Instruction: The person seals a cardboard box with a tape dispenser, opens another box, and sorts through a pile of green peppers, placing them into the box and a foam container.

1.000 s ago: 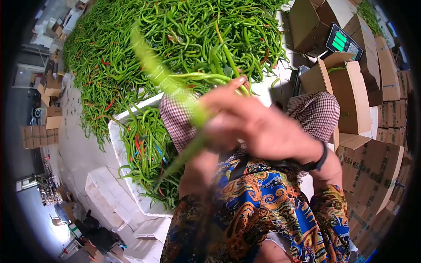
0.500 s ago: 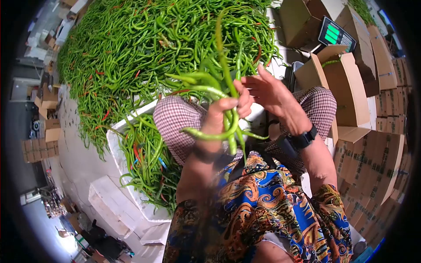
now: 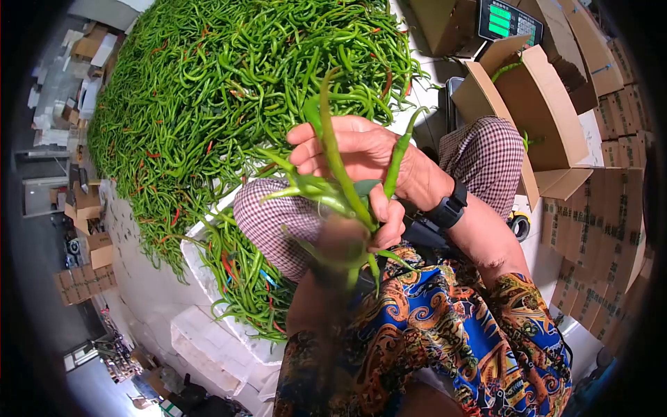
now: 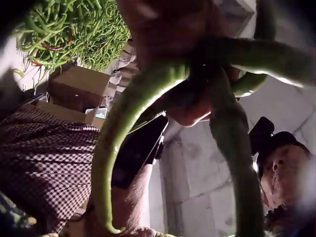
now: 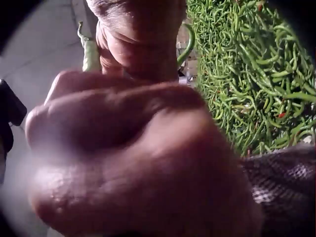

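Note:
In the head view my left hand (image 3: 388, 221) grips a small bunch of green peppers (image 3: 340, 156), which fan upward and also poke out below the fist. My right hand (image 3: 354, 149) lies close behind the bunch, its fingers extended to the left; whether they touch the peppers I cannot tell. From the left wrist view, curved peppers (image 4: 109, 148) hang out of the left hand (image 4: 170, 32). Bent fingers of the right hand (image 5: 133, 158) fill the right wrist view, with the left hand (image 5: 140, 39) above them. The right thumb is hidden.
A large heap of green peppers (image 3: 208, 90) spreads ahead. A white foam box (image 3: 253, 345) with peppers stands by the left knee. Right lie an open carton (image 3: 556, 118), a scale display (image 3: 511, 22) and stacked cartons (image 3: 590, 236).
A blurred pepper crossed the hands a second ago. The left hand, gripping the bunch, has lowered slightly; the right hand has come left from beside it to behind the peppers. The view has shifted.

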Tool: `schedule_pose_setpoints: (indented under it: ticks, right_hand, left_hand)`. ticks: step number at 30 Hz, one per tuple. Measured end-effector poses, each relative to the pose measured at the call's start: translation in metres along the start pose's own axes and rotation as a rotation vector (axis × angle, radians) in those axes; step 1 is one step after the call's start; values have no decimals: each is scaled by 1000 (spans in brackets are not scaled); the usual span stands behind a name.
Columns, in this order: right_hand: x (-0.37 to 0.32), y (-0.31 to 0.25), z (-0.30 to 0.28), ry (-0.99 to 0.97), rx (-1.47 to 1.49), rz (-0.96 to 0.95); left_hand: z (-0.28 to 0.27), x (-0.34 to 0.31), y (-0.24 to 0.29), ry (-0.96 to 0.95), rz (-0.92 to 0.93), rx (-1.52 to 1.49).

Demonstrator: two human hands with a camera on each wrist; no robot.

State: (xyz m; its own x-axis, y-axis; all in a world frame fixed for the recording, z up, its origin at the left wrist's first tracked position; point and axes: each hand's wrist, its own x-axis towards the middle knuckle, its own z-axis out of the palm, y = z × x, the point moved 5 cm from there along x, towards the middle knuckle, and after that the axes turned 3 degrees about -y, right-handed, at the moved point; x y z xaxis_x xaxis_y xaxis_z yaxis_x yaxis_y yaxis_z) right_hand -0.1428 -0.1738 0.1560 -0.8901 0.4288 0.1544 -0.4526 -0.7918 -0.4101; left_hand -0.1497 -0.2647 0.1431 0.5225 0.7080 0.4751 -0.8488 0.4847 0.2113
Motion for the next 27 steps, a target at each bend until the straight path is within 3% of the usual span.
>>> schedule_pose_setpoints:
  ticks: [1, 3, 4, 7, 9, 11, 13, 15, 16, 21, 23, 27]
  right_hand:
    - [6, -3, 1, -51, -10, 6]
    - [12, -22, -17, 94, 59, -171]
    - [14, -37, -27, 109, 91, -210]
    - [0, -83, -61, 264, 94, -436]
    - [-31, -110, -76, 461, -182, -504]
    - [-51, -110, -61, 491, -543, -280]
    - [-62, -74, -30, 611, -658, -41]
    - [-71, -38, -15, 509, -572, 238]
    - [-71, -26, -13, 471, -465, 256]
    - [-74, -45, -38, 728, -568, -7]
    - [-76, -71, -41, 750, -497, -183]
    - [-92, -95, -59, 802, -466, -341]
  left_hand:
    - [0, 0, -1, -1, -6, 2]
    - [4, -3, -8, 15, 35, -7]
    - [13, -7, -7, 188, 37, 50]
    - [-2, -19, -11, 196, 125, 30]
    - [-9, -24, 2, 175, 109, 55]
    - [-11, -23, 13, 101, 86, -21]
    - [-12, -20, 20, 114, 142, -39]
    - [-17, -14, 26, 149, 105, -25]
    - [-21, -13, 26, 214, 95, 15]
    - [-34, -11, 18, 223, 155, 81]
    - [-45, -25, 19, 643, 287, 151]
    - [-62, -35, 26, 618, 267, 54]
